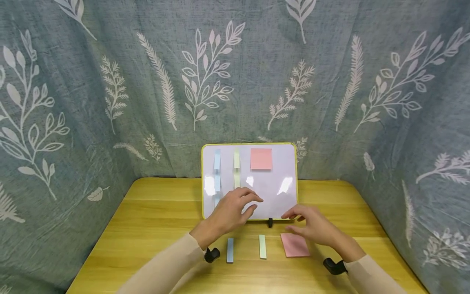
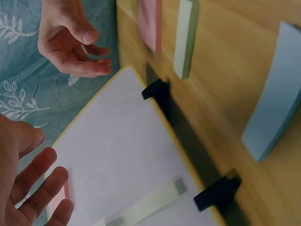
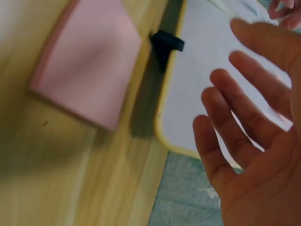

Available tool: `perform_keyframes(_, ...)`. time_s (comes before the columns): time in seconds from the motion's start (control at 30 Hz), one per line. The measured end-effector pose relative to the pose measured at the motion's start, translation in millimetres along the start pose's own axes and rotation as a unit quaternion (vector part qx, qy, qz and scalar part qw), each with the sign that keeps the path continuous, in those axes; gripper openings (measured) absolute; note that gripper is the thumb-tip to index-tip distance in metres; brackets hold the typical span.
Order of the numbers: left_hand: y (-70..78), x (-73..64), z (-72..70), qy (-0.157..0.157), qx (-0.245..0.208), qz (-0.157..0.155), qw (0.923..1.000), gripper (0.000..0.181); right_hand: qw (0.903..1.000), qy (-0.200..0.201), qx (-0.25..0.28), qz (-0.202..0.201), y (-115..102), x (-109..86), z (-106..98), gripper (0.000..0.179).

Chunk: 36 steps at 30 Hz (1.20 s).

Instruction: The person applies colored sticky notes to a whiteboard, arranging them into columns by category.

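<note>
My left hand hovers in front of a whiteboard, fingers loosely bent and holding nothing. My right hand is over the far edge of a pink sticky note pad, near the board's lower right corner; its fingers are spread, and the palm is bare. On the board are a pink sticky note, pale green strips and blue strips. The left hand hides the lower ends of these columns. A blue strip pad and a green strip pad lie on the table.
The yellow-rimmed board leans back at the table's far side, with black feet under its lower edge. A leaf-patterned curtain encloses the back and sides. Black wrist cameras sit by both sleeves.
</note>
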<state>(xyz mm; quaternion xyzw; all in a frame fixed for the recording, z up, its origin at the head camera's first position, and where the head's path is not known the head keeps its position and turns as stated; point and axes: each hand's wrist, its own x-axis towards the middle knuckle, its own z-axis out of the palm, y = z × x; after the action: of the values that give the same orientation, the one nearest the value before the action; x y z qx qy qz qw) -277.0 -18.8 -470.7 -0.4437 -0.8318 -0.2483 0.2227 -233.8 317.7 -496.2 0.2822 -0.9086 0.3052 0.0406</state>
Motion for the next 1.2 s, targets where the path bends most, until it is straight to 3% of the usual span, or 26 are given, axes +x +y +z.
perform_keyframes(0.2,7.3,-14.2,12.2,-0.046,-0.002,-0.014,0.9989,0.021,0.9982,-0.041,-0.013,-0.043,7.0,-16.5,0.8,0.028)
perform_keyframes(0.43,9.9,-24.4,23.2,-0.078,-0.006,-0.028,0.9965,0.024,0.9968,-0.068,-0.028,-0.031,11.6,-27.6,6.5,0.037)
perform_keyframes(0.77,14.6,-35.1,35.3,-0.115,-0.02,-0.041,0.9923,0.03,0.9941,-0.056,-0.081,-0.046,16.0,-36.2,15.9,0.043)
perform_keyframes(1.2,21.6,-40.8,54.7,-0.158,-0.019,-0.069,0.9849,0.034,0.9939,-0.046,-0.066,-0.075,23.7,-38.6,24.0,0.039)
